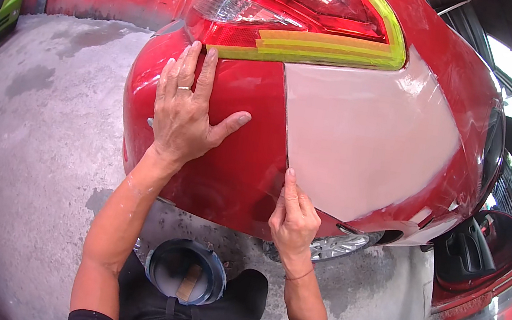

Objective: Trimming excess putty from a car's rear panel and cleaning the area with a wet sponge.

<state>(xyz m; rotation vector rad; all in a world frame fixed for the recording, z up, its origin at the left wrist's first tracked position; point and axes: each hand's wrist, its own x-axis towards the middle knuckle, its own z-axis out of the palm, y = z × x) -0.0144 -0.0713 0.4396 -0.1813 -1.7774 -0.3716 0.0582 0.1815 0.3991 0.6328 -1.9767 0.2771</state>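
My left hand (185, 111) lies flat on a car's glossy red rear bumper (231, 176), fingers spread and a ring on one of them. Its fingertips reach the lower edge of the red tail light (244, 11), which is bordered with yellow-green masking tape (330, 51). On the right, my right hand (294, 221) presses its extended index finger at the lower part of the seam between the bumper and the fender. Its other fingers are curled, and anything inside them is hidden. Beside the seam, a large pale, matte patch (364, 136) covers the fender.
Below the bumper, between my legs, a dark bucket (152, 266) holds cloudy liquid and a tan block (188, 283). The car's wheel (342, 245) shows under the fender. At right is a red car door (511, 255); a green vehicle (1, 23) stands far left on the grey floor (44, 130).
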